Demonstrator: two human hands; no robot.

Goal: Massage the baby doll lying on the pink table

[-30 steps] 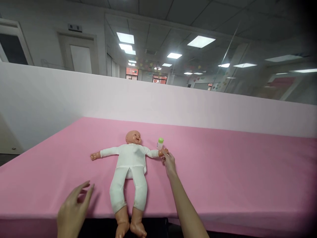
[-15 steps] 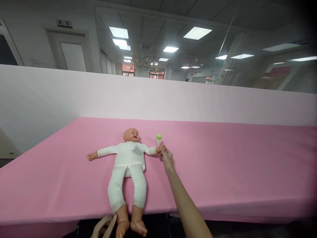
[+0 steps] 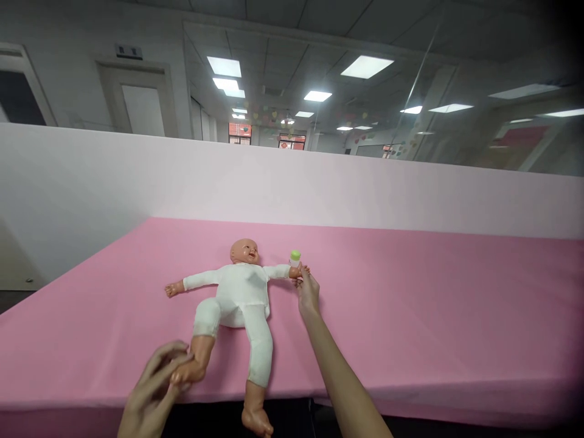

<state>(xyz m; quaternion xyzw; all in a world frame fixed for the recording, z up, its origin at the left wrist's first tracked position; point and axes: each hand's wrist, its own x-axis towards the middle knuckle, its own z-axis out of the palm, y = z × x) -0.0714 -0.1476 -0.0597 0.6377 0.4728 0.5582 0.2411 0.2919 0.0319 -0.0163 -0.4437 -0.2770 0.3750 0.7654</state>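
Note:
A baby doll (image 3: pixel 241 289) in white clothes lies on its back on the pink-covered table (image 3: pixel 410 304), arms spread and head toward the far side. My left hand (image 3: pixel 155 380) has its fingers around the doll's foot at the left, and that leg is bent and swung outward. The doll's other leg lies straight, its foot over the near edge. My right hand (image 3: pixel 308 289) pinches the doll's hand at the right, with that arm stretched out. Just behind it stands a small bottle (image 3: pixel 295 257) with a green cap, its lower part partly hidden.
A white low wall (image 3: pixel 319 185) runs along the back of the table, with a large glass pane above it. A door (image 3: pixel 143 103) is in the left background. Something dark shows below the table's near edge.
My left hand has moved up and taken the doll's foot, bending that leg up and out to the left. The right hand keeps its hold on the doll's hand, raised slightly.

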